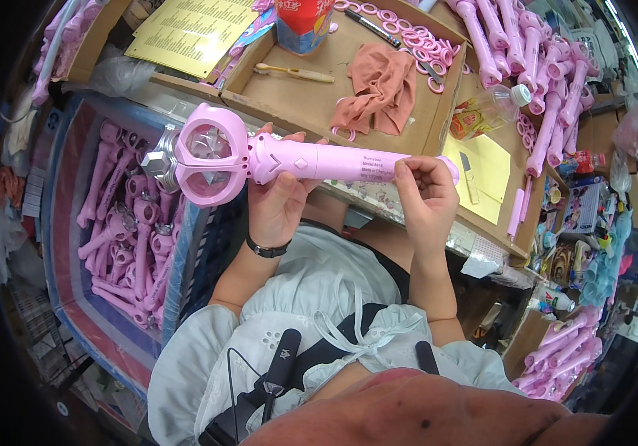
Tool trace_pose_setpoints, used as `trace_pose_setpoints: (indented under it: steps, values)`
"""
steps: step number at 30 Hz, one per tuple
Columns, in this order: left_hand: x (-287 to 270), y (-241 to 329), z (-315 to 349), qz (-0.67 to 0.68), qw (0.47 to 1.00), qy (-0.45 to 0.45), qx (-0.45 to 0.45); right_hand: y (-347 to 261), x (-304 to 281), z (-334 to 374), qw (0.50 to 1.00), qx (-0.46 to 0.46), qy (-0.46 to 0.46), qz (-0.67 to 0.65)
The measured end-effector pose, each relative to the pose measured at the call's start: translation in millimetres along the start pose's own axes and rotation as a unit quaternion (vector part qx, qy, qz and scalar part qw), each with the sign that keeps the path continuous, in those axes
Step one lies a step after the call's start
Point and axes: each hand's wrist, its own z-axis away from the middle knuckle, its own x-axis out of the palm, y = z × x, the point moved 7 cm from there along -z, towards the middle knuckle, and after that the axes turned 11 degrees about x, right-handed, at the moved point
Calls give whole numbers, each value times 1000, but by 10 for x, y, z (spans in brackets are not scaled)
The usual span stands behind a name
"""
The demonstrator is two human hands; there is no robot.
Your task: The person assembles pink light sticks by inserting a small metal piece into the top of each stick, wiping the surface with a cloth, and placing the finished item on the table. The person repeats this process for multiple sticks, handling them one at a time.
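A pink toy wand [319,159] lies level across the middle, in front of my chest. Its round, cage-like head, with a clear ball inside and a silvery faceted tip, points left. My left hand [280,201] is closed round the handle just below the head, thumb on the near side. On the handle is a small label [376,168] with dark print. At that label's right end my right hand [430,195] has thumb and forefinger pinched together, touching the handle or very close to it. Whatever the pinch may hold is too small to make out.
A blue-edged crate [185,260] of pink wands stands at left. Ahead, a cardboard tray [274,100] holds a toothbrush [293,72], a reddish cloth [378,88] and pink rings [427,48]. A plastic bottle [486,111], yellow sheets [192,33] and more wands [561,89] lie around it.
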Motion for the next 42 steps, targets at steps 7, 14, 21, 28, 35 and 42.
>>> trace_pose_setpoints:
  steps: [7, 14, 21, 28, 35, 42]
  values:
    - [19, -3, 2, 2, 1000, 1, -2, 13, -8, 7, 1000, -11, 8, 5]
    - [45, -15, 7, 36, 999, 19, -3, 29, -41, 15, 999, -29, 24, 24]
    - [64, 0, 33, 14, 1000, 24, 4, -39, 40, 57, 972, -98, 66, 205]
    - [12, 288, -105, -65, 997, 13, 42, -89, -416, -38, 939, -52, 159, 300]
    - [376, 506, -602, -181, 968, -166, 54, -14, -152, -58, 926, -81, -195, 314]
    - [628, 13, -637, -306, 939, -65, 143, 72, 314, 110, 946, -192, 61, 253]
